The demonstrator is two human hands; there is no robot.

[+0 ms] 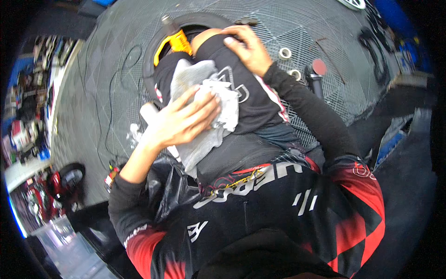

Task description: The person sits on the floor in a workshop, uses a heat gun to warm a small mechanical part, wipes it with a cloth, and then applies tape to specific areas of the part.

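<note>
Grey cloth (pixel 203 151), one: across your lap (pixel 255 102), beneath your left hand (pixel 183 122). Crumpled white paper (pixel 228 101), one wad: under your left fingers; whether gripped, cannot tell. Right hand (pixel 252 50): spread, on your knee (pixel 214 46). Tape rolls (pixel 280 53), two. Yellow tool (pixel 180 43), one.

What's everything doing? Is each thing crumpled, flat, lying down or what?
Left grip, over the white paper
Right grip, resting on the knee
White paper, crumpled
Grey cloth, spread on the lap, rumpled
Tire, lying on its side
Yellow tool, metal end pointing away; can't tell if it's on
</note>
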